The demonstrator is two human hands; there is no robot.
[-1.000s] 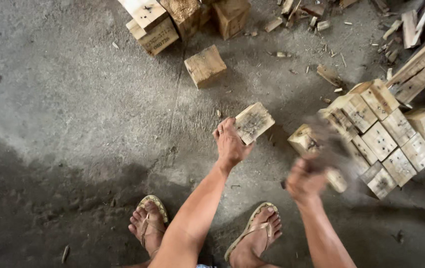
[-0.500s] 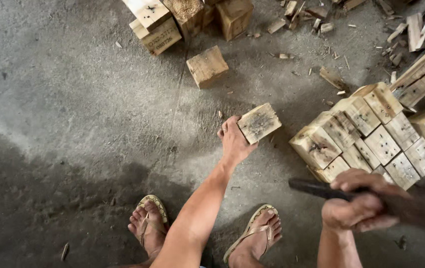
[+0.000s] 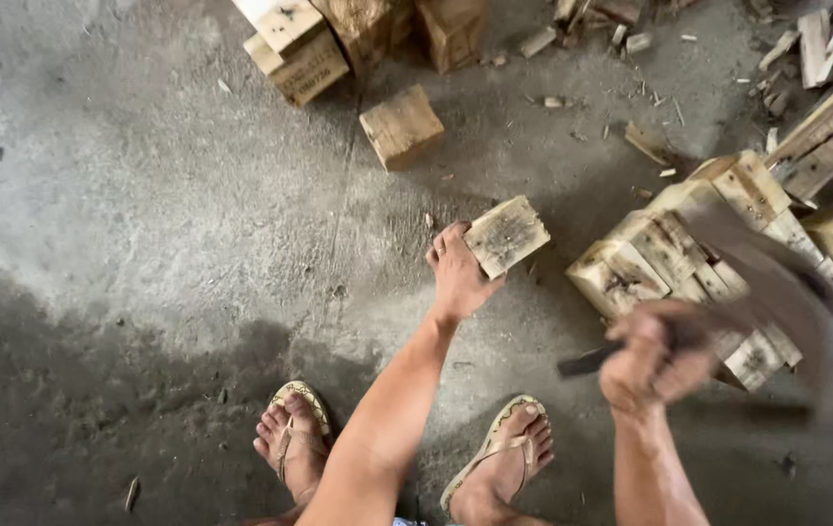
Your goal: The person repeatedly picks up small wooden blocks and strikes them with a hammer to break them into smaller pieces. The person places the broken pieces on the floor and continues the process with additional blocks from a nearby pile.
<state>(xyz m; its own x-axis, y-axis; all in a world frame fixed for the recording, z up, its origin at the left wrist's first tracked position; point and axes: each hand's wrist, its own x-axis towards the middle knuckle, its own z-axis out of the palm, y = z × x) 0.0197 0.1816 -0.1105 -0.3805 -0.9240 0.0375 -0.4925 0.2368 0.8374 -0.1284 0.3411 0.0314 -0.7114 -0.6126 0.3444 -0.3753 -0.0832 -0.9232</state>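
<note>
Just right of the frame's middle, the left hand [image 3: 457, 275] is wrapped around the near end of a small pale wood block [image 3: 506, 235], fingers curled over its edge and pinching it steady against the concrete floor [image 3: 144, 244]. Over at the lower right, the right hand [image 3: 652, 358] is fisted tight around a dark handle, and a big grey blurry blade [image 3: 777, 292] smears up and out from it, so honestly it looks like a cleaver or hatchet mid-swing. The scary part is obvious: those holding fingers sit right at the block, so if the stroke lands off line or the block skids on the gritty floor, the edge could catch the knuckles. A glancing hit could also kick the piece toward the bare toes in the sandals [image 3: 494, 458] at the bottom of the frame. The stacked blocks [image 3: 669, 253] at the right crowd the swing too, and a clip on them could deflect it. Hard to make out: the blade's real shape and where its edge points, since it's pure motion blur. The pile at the upper left [image 3: 295, 44] and the planks [image 3: 830, 122] at the upper right are cut off by the frame, and the blur hides part of the stack.
</note>
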